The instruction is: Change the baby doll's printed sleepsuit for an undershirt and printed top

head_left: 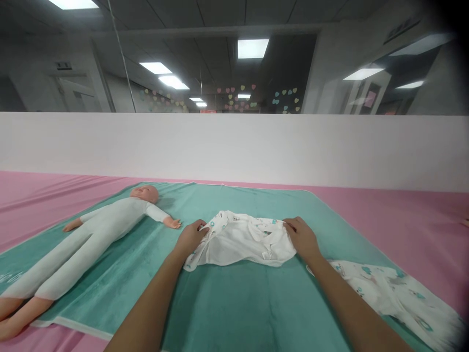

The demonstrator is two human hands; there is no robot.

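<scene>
In the head view, we had a white baby top (240, 239) lying on the green towel (234, 313). Our left hand (190, 238) and right hand (301, 237) were mostly closed, holding its two sides. A baby doll (144, 194) in a white suit (106, 234) lay on the towel to the left. A printed cloth (388, 293) lay near us on the right.

The doll's head (144, 193) is smooth, faintly glossy plastic; the baby suit (242, 239) is thin white cotton — soft and matt; the mat (234, 313) beneath it is plush teal towelling; the pink sheet (403, 220) is smooth cloth with a slight sheen; the wall panel (234, 151) — plain, matt white.
</scene>
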